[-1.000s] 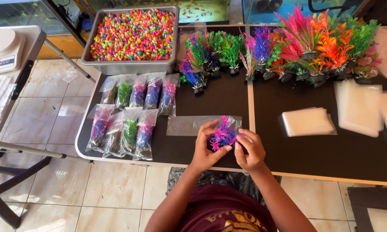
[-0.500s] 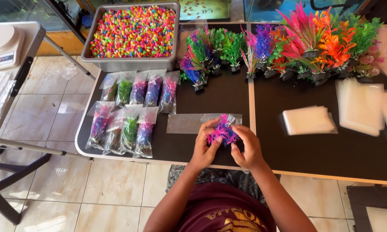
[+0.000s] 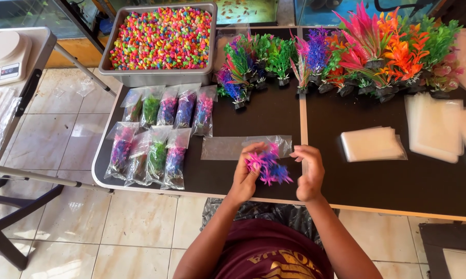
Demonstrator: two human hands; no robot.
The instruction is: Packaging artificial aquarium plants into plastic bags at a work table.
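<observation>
A second ago both hands were closed together around the pink and purple plastic plant (image 3: 268, 168), just above the empty clear bag (image 3: 246, 147) on the desk (image 3: 253, 116). Now only the left hand (image 3: 246, 173) has a grip on it, while the right hand (image 3: 309, 173) has let go and drawn off to the side, fingers loosely curled.

Black table (image 3: 253, 119) (beige tiled floor (image 3: 140, 227))

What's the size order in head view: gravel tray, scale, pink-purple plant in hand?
1. Gravel tray, clearly largest.
2. Scale, partly cut off at the frame edge.
3. Pink-purple plant, in the left hand's grip.
</observation>
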